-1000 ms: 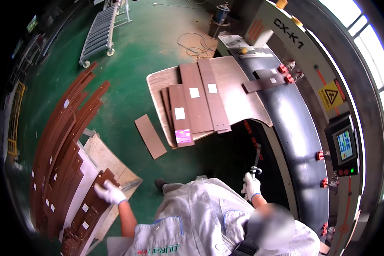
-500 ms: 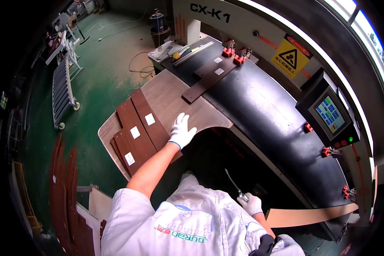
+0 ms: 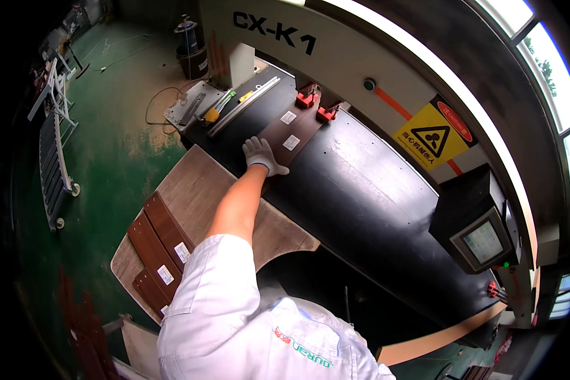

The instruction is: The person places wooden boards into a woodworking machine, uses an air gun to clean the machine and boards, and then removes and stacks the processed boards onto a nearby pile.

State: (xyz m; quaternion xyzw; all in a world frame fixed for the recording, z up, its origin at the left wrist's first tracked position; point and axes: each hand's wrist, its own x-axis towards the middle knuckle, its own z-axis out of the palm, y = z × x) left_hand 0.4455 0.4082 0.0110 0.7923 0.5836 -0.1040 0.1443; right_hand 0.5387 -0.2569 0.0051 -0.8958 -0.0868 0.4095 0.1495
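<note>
My left hand (image 3: 261,156), in a white glove with its fingers spread, lies against the near ends of two brown boards (image 3: 280,134) on the black machine bed. Each board bears a white label. The boards lie side by side, their far ends at two red clamps (image 3: 316,104); my hand and forearm cover part of their near ends. My right hand is hidden behind my body and sleeve. A thin dark rod (image 3: 346,305), like the nozzle seen earlier in that hand, sticks up beside my chest.
More labelled brown boards (image 3: 155,244) rest on the wooden side table (image 3: 199,171). Tools and a metal rail (image 3: 244,106) lie at the bed's left end. A control screen (image 3: 483,240) juts out at right. A roller stand (image 3: 54,161) is on the green floor; boards stand at lower left.
My left hand has moved from above the side table forward onto the boards at the clamps. The longer board no longer juts out visibly. My right hand has gone out of sight.
</note>
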